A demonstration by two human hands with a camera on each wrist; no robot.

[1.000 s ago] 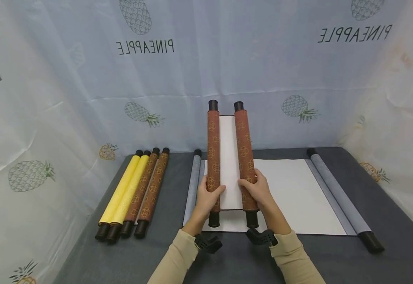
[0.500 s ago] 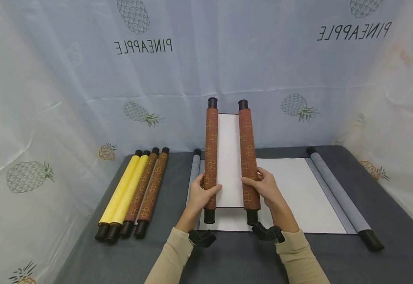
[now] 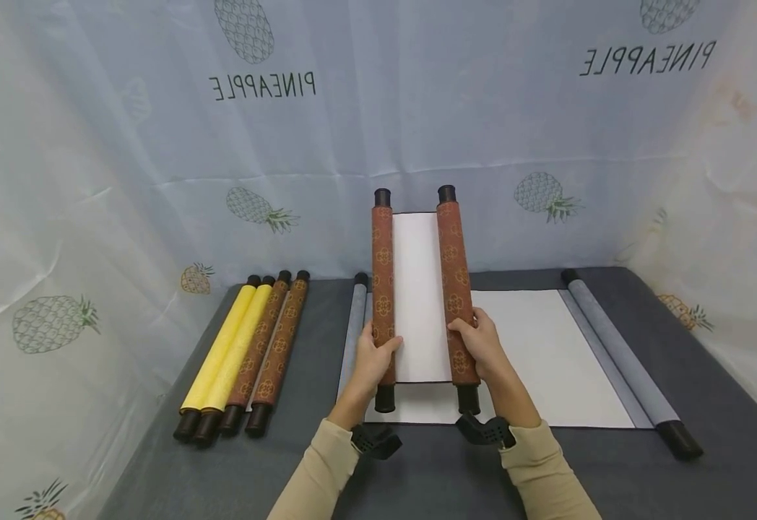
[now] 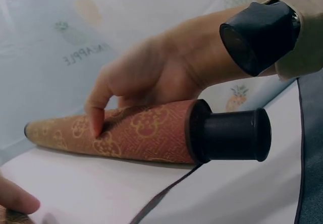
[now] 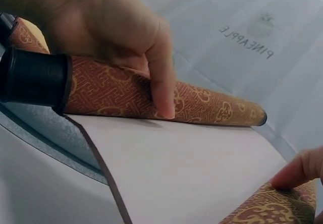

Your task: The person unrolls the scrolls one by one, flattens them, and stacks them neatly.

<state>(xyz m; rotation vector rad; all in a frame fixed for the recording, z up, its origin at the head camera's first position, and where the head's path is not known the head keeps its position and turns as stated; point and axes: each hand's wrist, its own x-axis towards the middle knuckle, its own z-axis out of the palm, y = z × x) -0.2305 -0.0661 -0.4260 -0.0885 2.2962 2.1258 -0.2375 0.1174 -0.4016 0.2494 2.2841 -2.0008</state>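
A reddish-brown patterned scroll (image 3: 383,289) with black end knobs is held up, partly unrolled, with a strip of white paper (image 3: 415,296) between its two rolls. My left hand (image 3: 372,361) grips the left roll near its lower end, thumb across the front. On the right roll (image 3: 454,282), my right hand (image 3: 484,347) has its thumb over the front and its fingers behind. Both wrist views show a thumb pressing the patterned cloth (image 4: 146,133). Behind and below lies an opened grey-blue scroll (image 3: 547,354), its white sheet flat on the table.
At the left lie two yellow scrolls (image 3: 222,347) and two brown patterned rolls (image 3: 281,339) side by side. The grey scroll's right roll (image 3: 622,350) runs along the right of the dark table (image 3: 482,477). A white pineapple-print curtain (image 3: 378,108) hangs around the table.
The two brown rolls have moved farther apart, so a wider strip of white paper shows between them. Over the last half second the scroll has dipped slightly and shifted a little left at its left roll.
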